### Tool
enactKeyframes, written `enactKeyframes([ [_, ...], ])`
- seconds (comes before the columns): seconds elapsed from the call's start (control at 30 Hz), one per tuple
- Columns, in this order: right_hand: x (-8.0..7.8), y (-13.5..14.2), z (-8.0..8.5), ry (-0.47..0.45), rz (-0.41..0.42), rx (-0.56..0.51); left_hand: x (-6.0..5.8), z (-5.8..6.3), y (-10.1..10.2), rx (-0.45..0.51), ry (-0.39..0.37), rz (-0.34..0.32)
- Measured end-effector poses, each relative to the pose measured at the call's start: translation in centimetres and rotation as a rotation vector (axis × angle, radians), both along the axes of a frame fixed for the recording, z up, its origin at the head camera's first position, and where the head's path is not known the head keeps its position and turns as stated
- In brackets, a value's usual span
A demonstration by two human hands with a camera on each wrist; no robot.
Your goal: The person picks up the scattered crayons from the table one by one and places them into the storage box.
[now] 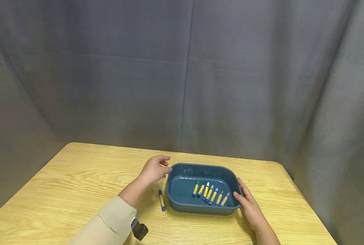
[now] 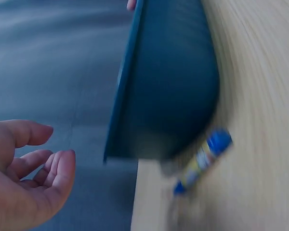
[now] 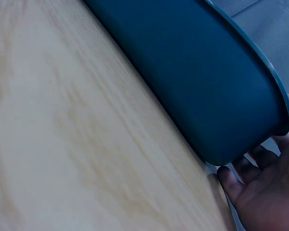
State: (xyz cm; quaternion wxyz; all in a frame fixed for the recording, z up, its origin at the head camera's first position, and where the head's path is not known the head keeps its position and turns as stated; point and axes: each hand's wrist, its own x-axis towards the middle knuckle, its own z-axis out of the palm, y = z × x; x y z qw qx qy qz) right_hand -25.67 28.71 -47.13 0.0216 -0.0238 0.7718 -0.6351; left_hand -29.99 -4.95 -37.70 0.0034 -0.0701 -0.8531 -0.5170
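A dark teal plastic bin stands on the table, with several yellow-wrapped crayons lying side by side toward its right. At its right end, my right hand grips the rim; the thumb is at the top edge and the fingers lie along the outer wall. My left hand hovers by the bin's left rim, its fingers loosely curved and nothing between them. In the left wrist view a gap separates this hand from the bin. One dark blue crayon lies on the table just left of the bin.
The light wooden table extends around the bin, its far edge against a grey curtain. A black strap device sits on the left forearm, near the table's front.
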Motion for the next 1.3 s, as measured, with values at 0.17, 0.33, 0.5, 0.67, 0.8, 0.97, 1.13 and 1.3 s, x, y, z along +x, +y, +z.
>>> enactKeyframes([
  [0.17,0.0,0.1,0.1,0.015,0.001,-0.012,1.4,-1.7,-2.8,0.007,-0.058,0.033],
  [0.33,0.0,0.2,0.2,0.021,0.005,-0.021,2.8,-4.1,-3.4,0.002,-0.120,0.025],
  [0.5,0.1,0.2,0.2,0.013,0.000,-0.021,3.6,-5.7,-2.5,-0.110,-0.120,0.008],
  [0.67,0.1,0.2,0.3,0.013,0.002,-0.013,3.8,-6.2,-1.3,-0.229,-0.058,0.003],
  [0.8,0.1,0.2,0.3,0.019,-0.001,0.004,3.6,-6.5,-0.5,-0.333,-0.014,0.004],
  [0.97,-0.1,0.2,0.4,0.011,-0.004,0.016,3.6,-6.2,-0.3,-0.386,-0.026,-0.015],
  [1.13,0.0,0.2,0.3,0.014,0.001,0.007,3.8,-5.9,-1.0,-0.334,-0.069,-0.067],
  [1.3,-0.1,0.2,0.2,0.005,-0.010,0.001,3.5,-5.9,-2.1,-0.250,-0.078,-0.071],
])
